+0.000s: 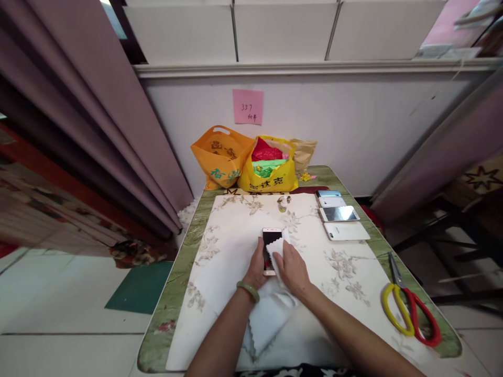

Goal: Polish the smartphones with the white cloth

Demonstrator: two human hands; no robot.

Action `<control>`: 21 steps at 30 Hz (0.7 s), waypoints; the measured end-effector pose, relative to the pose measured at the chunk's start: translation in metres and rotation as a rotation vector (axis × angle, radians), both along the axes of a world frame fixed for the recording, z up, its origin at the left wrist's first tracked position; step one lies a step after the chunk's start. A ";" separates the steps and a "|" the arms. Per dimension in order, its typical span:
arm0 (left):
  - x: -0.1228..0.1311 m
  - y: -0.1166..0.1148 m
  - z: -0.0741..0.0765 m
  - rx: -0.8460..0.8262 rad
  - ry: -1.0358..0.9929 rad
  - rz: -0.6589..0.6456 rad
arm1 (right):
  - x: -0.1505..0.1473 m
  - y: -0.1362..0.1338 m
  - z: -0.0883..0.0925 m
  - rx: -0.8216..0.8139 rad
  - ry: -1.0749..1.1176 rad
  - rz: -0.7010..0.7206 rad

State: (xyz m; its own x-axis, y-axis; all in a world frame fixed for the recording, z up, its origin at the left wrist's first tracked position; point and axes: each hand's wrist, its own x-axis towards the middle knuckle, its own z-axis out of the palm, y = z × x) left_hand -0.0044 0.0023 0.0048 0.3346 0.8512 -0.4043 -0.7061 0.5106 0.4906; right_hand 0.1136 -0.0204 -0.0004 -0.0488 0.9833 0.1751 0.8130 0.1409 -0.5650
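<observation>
At the near side of the desk (pixel 157 335), a white cloth (pixel 269 317) with a zigzag edge is trailing below the wrists over a pale floral mat (pixel 220 246). Off to the near right, scissors (pixel 400 281) are lying with their blades pointing far.

Farther in, the left grip (pixel 257 264) is clasping a phone (pixel 271 236) along its left edge, while the right grip (pixel 294 268) is pinching the cloth and holding it over the screen's near right part. The phone is lying between the two grips, face up, its long axis running near to far; the left is touching it directly, the right through the cloth.

Beyond, to the right, other phones (pixel 340 214) are lying crosswise in a row. At the far edge an orange bag (pixel 226 152) and a yellow bag (pixel 268 183) are standing side by side.
</observation>
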 end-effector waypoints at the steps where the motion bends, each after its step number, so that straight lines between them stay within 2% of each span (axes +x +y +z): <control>1: -0.001 0.001 -0.001 -0.008 -0.038 0.003 | 0.005 -0.003 -0.001 0.021 0.049 0.040; 4: -0.003 0.004 -0.005 0.003 -0.102 0.042 | 0.028 -0.003 0.004 0.048 0.225 0.075; 10: -0.012 0.008 -0.005 -0.017 -0.136 -0.073 | 0.068 0.003 0.025 0.029 0.390 -0.229; 14: -0.016 0.008 -0.001 -0.038 -0.063 -0.113 | 0.076 -0.009 0.020 -0.145 0.599 -0.376; 17: -0.016 0.006 0.000 -0.027 -0.047 -0.127 | 0.071 -0.018 0.017 -0.182 0.737 -0.488; 19: -0.013 0.003 -0.001 -0.025 -0.065 -0.127 | 0.061 -0.023 0.021 -0.144 0.789 -0.492; 21: -0.010 -0.001 -0.002 -0.034 -0.112 -0.091 | 0.047 -0.025 0.028 -0.101 0.821 -0.342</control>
State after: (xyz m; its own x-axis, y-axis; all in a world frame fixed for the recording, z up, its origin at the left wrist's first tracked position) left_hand -0.0148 0.0009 0.0024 0.4541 0.8018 -0.3884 -0.7056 0.5898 0.3926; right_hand 0.1609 -0.0453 0.0280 0.3523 0.9338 -0.0623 0.1357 -0.1169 -0.9838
